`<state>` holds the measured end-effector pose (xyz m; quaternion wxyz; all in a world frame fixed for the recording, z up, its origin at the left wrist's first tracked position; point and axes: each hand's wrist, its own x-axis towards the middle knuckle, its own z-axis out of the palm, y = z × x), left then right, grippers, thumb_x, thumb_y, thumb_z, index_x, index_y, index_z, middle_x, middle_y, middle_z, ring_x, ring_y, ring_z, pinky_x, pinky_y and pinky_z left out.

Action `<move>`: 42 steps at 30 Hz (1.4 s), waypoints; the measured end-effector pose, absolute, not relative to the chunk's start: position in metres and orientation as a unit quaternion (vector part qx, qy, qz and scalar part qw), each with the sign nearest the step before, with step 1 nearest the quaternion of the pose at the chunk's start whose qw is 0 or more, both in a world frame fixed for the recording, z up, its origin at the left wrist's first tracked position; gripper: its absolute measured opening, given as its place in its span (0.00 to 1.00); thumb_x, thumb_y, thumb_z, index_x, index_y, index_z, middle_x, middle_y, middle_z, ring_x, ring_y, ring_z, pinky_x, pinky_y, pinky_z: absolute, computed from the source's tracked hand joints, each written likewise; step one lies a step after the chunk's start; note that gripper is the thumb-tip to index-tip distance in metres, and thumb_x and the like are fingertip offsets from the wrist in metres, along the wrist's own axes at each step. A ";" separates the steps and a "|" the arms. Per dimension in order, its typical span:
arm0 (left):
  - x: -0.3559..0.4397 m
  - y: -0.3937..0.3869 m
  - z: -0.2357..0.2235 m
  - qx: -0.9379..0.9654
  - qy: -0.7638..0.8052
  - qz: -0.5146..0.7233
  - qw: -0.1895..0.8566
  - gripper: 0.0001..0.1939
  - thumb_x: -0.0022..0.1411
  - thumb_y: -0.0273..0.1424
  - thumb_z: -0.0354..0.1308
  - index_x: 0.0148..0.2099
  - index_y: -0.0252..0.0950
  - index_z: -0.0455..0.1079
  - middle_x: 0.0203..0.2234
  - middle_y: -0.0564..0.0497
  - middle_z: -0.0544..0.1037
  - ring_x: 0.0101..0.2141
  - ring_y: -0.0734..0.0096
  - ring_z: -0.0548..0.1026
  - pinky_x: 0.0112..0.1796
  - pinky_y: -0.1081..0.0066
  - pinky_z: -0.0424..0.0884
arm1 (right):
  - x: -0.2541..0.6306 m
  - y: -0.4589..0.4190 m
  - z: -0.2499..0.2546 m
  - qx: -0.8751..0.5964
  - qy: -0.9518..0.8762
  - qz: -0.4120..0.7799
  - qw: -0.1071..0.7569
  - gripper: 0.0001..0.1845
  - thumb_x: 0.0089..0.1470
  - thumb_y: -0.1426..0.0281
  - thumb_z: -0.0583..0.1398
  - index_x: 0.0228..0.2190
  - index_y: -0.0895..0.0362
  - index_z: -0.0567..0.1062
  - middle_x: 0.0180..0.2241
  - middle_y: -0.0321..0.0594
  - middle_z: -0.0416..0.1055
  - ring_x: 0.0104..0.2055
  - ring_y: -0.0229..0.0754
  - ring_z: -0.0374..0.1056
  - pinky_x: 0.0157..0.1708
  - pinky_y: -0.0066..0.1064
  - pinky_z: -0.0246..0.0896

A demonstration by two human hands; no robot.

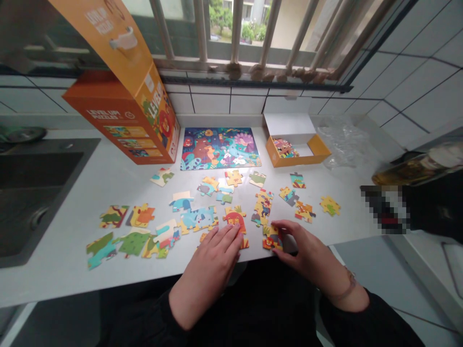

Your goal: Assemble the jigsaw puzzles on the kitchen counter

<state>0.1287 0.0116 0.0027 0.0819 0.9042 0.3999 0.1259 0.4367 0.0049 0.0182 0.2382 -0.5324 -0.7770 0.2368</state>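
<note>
My left hand [213, 260] lies flat, fingers stretched out over puzzle pieces near the counter's front edge. Its fingertips touch a red lion puzzle piece [234, 218], and parts of the pieces below are covered by the hand. Between the thumb and fingers of my right hand [309, 250] is a yellow puzzle piece [271, 237] with a small red figure, at counter level. Just behind that piece is a strip of joined pieces [263, 205] with animals on yellow. Left of my left hand are joined pieces with a blue elephant [198, 218].
Loose green and yellow pieces [133, 242] spread left. A finished dark forest puzzle [220, 148] lies at the back. Beside it stand a tall orange box [119, 120] and a small yellow box [300, 158] holding pieces. Crumpled plastic [343, 140] lies right; a sink [36, 193] is left.
</note>
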 end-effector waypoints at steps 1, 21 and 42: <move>0.127 0.010 0.003 0.906 0.397 0.125 0.080 0.27 0.76 0.23 0.51 0.73 0.35 0.65 0.71 0.40 0.72 0.68 0.50 0.72 0.66 0.43 0.69 | 0.440 0.003 0.019 -0.543 -0.773 0.229 0.236 0.34 0.62 0.69 0.68 0.65 0.49 0.67 0.58 0.48 0.77 0.58 0.54 0.78 0.60 0.51 0.78; 0.052 -0.006 0.037 0.885 0.417 0.147 0.143 0.17 0.76 0.32 0.60 0.64 0.42 0.75 0.66 0.40 0.76 0.63 0.49 0.76 0.60 0.48 0.79 | 0.529 0.042 0.013 -0.636 -0.756 0.053 0.145 0.28 0.67 0.53 0.62 0.58 0.60 0.77 0.53 0.57 0.80 0.54 0.62 0.78 0.56 0.57 0.75; 0.058 -0.028 0.025 0.880 0.420 0.199 0.095 0.05 0.77 0.32 0.61 0.47 0.37 0.76 0.61 0.40 0.81 0.59 0.51 0.79 0.57 0.50 0.78 | 0.380 0.004 0.030 -0.511 -0.770 0.251 0.288 0.31 0.63 0.71 0.65 0.65 0.49 0.67 0.56 0.49 0.76 0.46 0.50 0.80 0.48 0.47 0.83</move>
